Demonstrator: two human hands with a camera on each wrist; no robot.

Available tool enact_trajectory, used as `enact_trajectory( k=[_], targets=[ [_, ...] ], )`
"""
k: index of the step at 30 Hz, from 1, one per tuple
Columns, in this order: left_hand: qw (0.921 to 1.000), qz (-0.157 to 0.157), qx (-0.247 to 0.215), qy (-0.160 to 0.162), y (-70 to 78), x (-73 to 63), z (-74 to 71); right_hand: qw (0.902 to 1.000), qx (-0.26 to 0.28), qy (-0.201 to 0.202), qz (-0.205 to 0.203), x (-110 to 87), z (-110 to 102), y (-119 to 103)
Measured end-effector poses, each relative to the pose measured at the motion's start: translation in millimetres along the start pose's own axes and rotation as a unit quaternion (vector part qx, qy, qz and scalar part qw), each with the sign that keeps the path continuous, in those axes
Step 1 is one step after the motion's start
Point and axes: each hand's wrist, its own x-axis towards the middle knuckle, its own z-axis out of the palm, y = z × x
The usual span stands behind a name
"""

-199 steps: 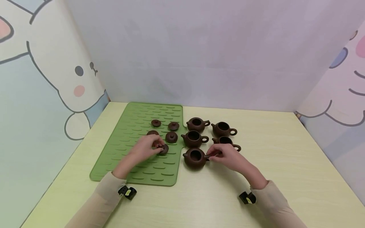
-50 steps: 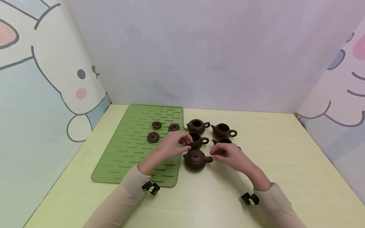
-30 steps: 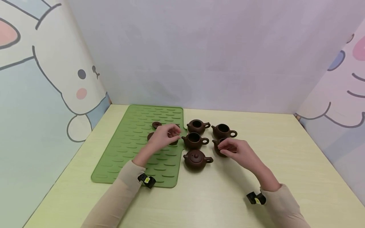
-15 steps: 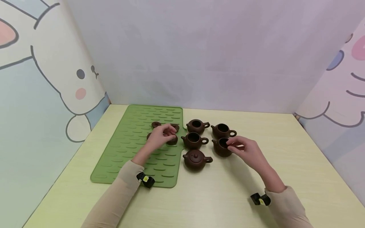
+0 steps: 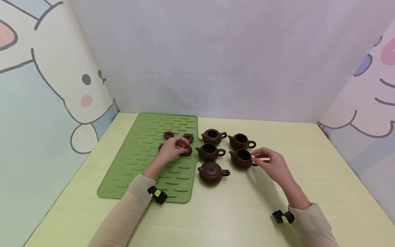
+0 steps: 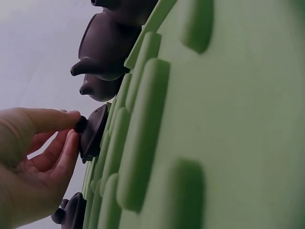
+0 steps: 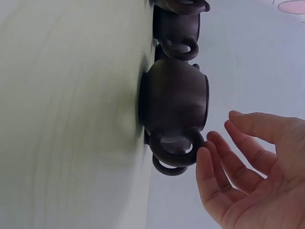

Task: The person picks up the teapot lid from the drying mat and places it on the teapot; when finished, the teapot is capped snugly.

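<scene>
Only wrist views reveal left hand (image 6: 35,164) pinching lid knob (image 6: 81,125), right hand (image 7: 262,176) spread, empty.

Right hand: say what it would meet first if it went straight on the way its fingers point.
The right hand would probably meet the nearest round, lidless, dark-brown teapot, at its loop handle, which lies just ahead; whether the two touch is unclear.
</scene>
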Motion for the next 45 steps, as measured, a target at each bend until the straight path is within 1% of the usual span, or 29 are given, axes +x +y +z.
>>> enact_trajectory(
  k=[5, 15, 21, 30, 38, 45],
  targets=[
    [0.9999, -0.011, 0.011, -0.004, 0.5, 1.7, 0.7, 0.9997, -0.012, 0.002, 0.021, 0.0, -1, 1],
    [0.9989, -0.018, 0.042, 0.011, 4.3, -0.2, 2.3, 0.9984, -0.019, -0.024, 0.047, 2.5, -1, 9],
    [0.9986, -0.016, 0.047, 0.017, 3.9, 0.5, 3.0, 0.9972, -0.012, -0.038, 0.063, 3.8, 1, 17],
    [0.9977, -0.005, 0.060, 0.030, 3.6, 0.7, 2.2, 0.9942, 0.006, -0.064, 0.086, 6.7, 0, 21],
    [0.9970, 0.005, 0.067, 0.040, 3.1, -0.1, 0.5, 0.9927, 0.017, -0.068, 0.098, 8.2, 3, 23],
    [0.9966, 0.016, 0.065, 0.048, 9.6, -0.9, -2.6, 0.9931, 0.014, -0.068, 0.095, 8.3, 3, 21]
  ],
)
